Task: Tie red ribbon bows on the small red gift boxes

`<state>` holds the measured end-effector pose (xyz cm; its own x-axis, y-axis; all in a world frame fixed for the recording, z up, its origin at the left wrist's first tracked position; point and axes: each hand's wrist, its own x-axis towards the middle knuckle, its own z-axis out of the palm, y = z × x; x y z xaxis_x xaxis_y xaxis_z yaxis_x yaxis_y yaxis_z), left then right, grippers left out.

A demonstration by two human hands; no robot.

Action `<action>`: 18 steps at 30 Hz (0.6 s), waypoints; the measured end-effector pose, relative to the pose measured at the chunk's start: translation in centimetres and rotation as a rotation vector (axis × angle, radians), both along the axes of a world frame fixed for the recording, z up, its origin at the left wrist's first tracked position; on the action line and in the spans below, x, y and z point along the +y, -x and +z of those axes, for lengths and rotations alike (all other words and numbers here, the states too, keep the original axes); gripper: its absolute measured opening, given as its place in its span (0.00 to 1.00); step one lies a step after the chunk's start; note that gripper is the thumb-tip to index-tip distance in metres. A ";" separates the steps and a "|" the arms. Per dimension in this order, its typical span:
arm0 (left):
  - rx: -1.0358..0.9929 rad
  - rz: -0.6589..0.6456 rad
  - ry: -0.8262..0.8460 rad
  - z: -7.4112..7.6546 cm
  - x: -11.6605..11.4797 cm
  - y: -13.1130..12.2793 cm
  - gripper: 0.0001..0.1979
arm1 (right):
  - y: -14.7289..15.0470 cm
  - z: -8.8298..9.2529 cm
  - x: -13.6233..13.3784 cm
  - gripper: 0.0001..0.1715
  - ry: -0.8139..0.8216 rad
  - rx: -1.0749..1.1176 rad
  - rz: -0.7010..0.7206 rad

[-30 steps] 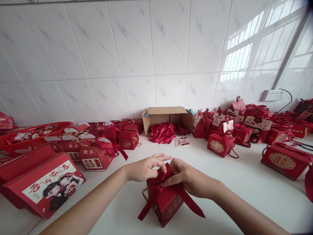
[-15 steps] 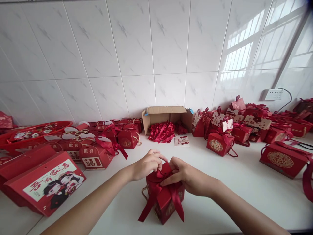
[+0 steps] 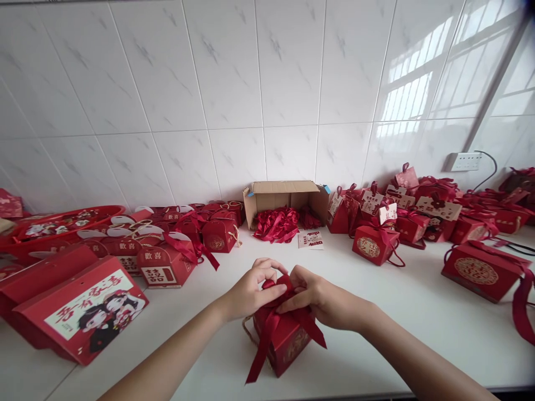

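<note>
Red card box (image 3: 290, 348), presumably light and crushable, stands on the tabletop (image 3: 355, 373) beneath soft, probably slippery ribbon (image 3: 266, 340), best held at its gathered centre, where left hand (image 3: 254, 288) and right hand (image 3: 321, 298) pinch it, with an open carton (image 3: 284, 188) beyond.

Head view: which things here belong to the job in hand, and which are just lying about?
Seem part of the job:
red box below the left hand and right hand
dark red ribbon on that box
loose ribbons, probably, being alike

Seem just lying about:
printed paper
red basin
couple-print box
ribboned boxes on the right
</note>
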<state>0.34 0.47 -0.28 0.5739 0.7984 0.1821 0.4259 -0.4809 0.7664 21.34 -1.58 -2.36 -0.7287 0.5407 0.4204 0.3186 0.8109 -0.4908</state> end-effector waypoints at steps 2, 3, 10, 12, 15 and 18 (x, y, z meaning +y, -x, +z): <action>-0.041 0.036 -0.003 -0.3 -0.5 -0.4 0.11 | -0.1 0.0 0.0 0.20 -0.008 0.023 0.006; -0.052 0.042 0.010 -0.3 -0.7 -0.6 0.10 | -0.2 -0.1 0.0 0.20 -0.012 0.037 0.008; -0.085 0.054 0.083 0.1 -1.0 -0.9 0.08 | -0.7 -0.8 0.7 0.13 -0.009 0.242 -0.130; -0.105 0.042 0.111 0.1 -0.9 -0.9 0.09 | -0.6 -0.9 0.9 0.10 -0.008 0.260 -0.178; -0.151 0.043 0.147 0.0 -0.9 -1.0 0.11 | -0.4 -1.0 1.0 0.11 -0.012 0.236 -0.190; -0.171 0.066 0.168 -0.2 -0.9 -1.1 0.13 | -0.6 -1.3 1.2 0.12 -0.034 0.239 -0.196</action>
